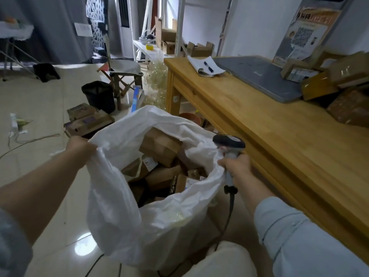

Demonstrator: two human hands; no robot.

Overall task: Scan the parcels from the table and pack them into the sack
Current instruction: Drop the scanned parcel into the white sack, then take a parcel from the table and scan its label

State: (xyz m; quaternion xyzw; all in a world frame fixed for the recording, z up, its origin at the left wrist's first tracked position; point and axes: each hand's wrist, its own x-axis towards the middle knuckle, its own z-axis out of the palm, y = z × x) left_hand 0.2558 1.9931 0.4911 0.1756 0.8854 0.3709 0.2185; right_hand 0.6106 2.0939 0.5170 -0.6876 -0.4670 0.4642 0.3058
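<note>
A large white woven sack [123,196] stands open on the floor beside the wooden table [279,140]. Several brown cardboard parcels [159,146] lie inside it. My left hand [79,148] grips the sack's left rim and pulls it outward. My right hand [235,164] holds a corded handheld barcode scanner [228,142] and pinches the sack's right rim against its handle. More brown parcels [343,76] are piled at the table's far right end.
A grey mat [259,74] and a notepad with a pen [207,66] lie on the table. On the floor are flat cardboard boxes [85,120], a black bin [98,95], a folding chair [121,70] and loose cables [30,140].
</note>
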